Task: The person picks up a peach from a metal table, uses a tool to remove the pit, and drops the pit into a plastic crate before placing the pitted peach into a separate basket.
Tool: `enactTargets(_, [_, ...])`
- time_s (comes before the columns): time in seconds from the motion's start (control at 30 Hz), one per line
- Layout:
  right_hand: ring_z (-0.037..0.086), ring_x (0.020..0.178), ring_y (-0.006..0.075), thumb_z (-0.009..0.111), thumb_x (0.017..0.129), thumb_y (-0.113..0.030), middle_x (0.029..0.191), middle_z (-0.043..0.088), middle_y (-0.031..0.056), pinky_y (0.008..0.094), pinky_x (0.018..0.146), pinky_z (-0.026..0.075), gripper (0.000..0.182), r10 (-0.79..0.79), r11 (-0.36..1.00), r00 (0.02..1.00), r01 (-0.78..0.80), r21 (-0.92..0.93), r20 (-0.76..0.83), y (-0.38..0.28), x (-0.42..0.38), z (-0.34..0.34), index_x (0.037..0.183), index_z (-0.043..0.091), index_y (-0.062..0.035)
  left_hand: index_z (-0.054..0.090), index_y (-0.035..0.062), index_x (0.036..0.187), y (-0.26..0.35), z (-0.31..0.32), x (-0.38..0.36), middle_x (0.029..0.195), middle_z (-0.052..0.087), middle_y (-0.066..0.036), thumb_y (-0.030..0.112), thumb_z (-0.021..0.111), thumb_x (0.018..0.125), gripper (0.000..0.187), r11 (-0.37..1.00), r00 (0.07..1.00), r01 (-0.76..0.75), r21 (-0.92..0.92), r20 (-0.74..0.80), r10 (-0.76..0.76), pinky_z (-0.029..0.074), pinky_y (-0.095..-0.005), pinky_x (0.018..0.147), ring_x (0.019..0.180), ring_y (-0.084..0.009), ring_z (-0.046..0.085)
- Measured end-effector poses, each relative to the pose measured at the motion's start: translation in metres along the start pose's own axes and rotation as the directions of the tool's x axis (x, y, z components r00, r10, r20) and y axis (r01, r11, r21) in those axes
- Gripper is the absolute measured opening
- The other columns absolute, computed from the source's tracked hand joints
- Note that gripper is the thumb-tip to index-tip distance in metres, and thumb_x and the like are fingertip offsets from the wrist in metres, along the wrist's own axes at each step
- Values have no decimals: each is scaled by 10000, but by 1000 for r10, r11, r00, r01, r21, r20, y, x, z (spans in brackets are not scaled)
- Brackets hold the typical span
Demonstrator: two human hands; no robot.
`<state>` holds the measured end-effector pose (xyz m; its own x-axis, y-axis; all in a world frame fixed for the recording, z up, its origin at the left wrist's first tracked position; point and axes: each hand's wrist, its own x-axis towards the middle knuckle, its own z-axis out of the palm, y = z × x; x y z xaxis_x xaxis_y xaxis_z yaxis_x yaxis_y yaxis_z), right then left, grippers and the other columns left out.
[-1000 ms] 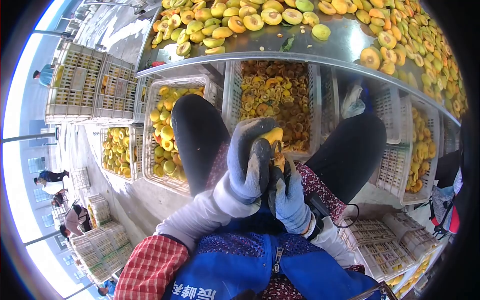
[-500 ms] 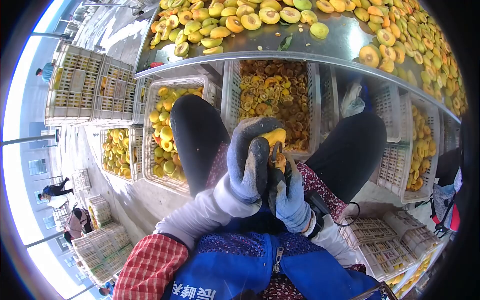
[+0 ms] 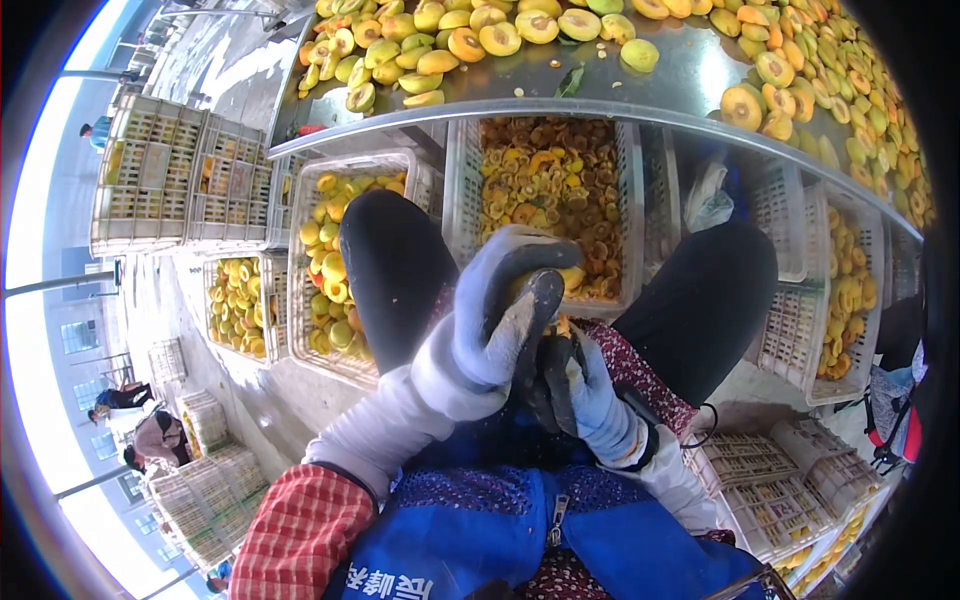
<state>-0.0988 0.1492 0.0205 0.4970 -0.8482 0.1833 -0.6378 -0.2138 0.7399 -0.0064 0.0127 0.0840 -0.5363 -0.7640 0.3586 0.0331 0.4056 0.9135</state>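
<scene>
My left hand, in a grey-and-white glove, is closed around a yellow fruit piece, mostly covered by the fingers. Close beside it, my right hand, in a similar glove with dark fingertips, is pinched near a small orange-brown bit. The hook-shaped tool seen earlier is hidden now. Both hands are above my lap, between my knees. Beyond them stands a crate holding cut fruit scraps.
A metal table with halved yellow fruit spans the top. Fruit crates stand left and right of my knees. Stacked crates are farther left. People are at the far lower left.
My left hand has turned and its fingers now cover more of the fruit. My right hand has shifted slightly down. The curved tool is no longer visible.
</scene>
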Motion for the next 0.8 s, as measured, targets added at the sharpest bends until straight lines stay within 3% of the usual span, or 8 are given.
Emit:
enactTargets(0.03, [513, 1093, 211, 407, 972, -307, 1153, 523, 130, 313, 931, 426, 448, -5, 1000, 1000, 5, 6, 0, -1, -1, -1, 1297, 367, 0, 567, -63, 1012, -3, 2, 0, 987, 568, -169, 117, 499, 852, 250, 988, 997, 71, -138, 48, -65, 448, -307, 761, 862, -227, 573])
enactTargets(0.07, [528, 1028, 198, 418, 967, -306, 1106, 534, 114, 301, 866, 440, 425, -159, 858, 983, 181, -480, 86, -3, 1, -1, 1275, 392, -14, 571, -61, 1011, -5, 3, 1, 984, 568, -159, 104, 507, 845, 242, 953, 988, 140, -269, 105, -115, 445, -295, 762, 860, -214, 570])
enactTargets(0.13, [557, 898, 170, 442, 958, -305, 1012, 557, 82, 278, 736, 468, 380, -241, -50, 883, 404, -913, 404, -8, 4, 0, 1232, 442, -42, 563, -56, 1043, -1, 2, 0, 994, 569, -129, 94, 515, 847, 251, 909, 959, 275, -313, 154, -238, 436, -279, 780, 895, -180, 553])
enactTargets(0.2, [586, 769, 142, 465, 949, -304, 919, 580, 50, 255, 606, 496, 336, 17, -899, 788, 282, -336, 615, -14, 5, 3, 1189, 492, -69, 547, -51, 1082, -3, 5, 2, 1014, 565, -111, 94, 506, 873, 257, 879, 935, 353, -320, 156, -319, 434, -275, 794, 895, -148, 539])
enactTargets(0.33, [566, 725, 133, 480, 943, -319, 914, 568, 34, 256, 574, 473, 325, -233, -934, 566, 96, -344, 791, -21, 9, 6, 1162, 495, -79, 530, -41, 1116, -7, -19, 22, 983, 582, -72, 113, 557, 884, 279, 866, 798, 485, -123, 468, -380, 440, -246, 773, 852, -106, 533])
enactTargets(0.43, [556, 628, 132, 473, 947, -323, 847, 568, 26, 261, 513, 462, 282, 95, -986, 629, 165, -13, 771, -10, 21, -8, 1085, 508, -80, 571, -32, 1052, -6, -10, 14, 906, 605, -57, 123, 598, 859, 249, 830, 817, 535, -157, 347, -461, 444, -235, 752, 831, -100, 542])
enactTargets(0.7, [381, 405, 78, 417, 921, -522, 594, 429, -20, 208, 351, 318, 409, -453, -742, 771, -48, -669, 447, 23, 15, -12, 894, 492, -121, 603, -37, 1028, -8, 4, 8, 954, 628, -84, 195, 510, 893, 284, 921, 920, 340, -190, 272, -284, 444, -264, 806, 889, -142, 579])
enactTargets(0.8, [352, 395, 61, 381, 923, -545, 588, 411, -26, 199, 327, 309, 442, -223, -422, 967, 15, -906, 120, 32, 21, -14, 889, 494, -119, 589, -27, 1050, -15, 8, 9, 953, 625, -87, 287, 478, 916, 359, 649, 807, 584, -487, 437, -398, 453, -276, 800, 869, -152, 583])
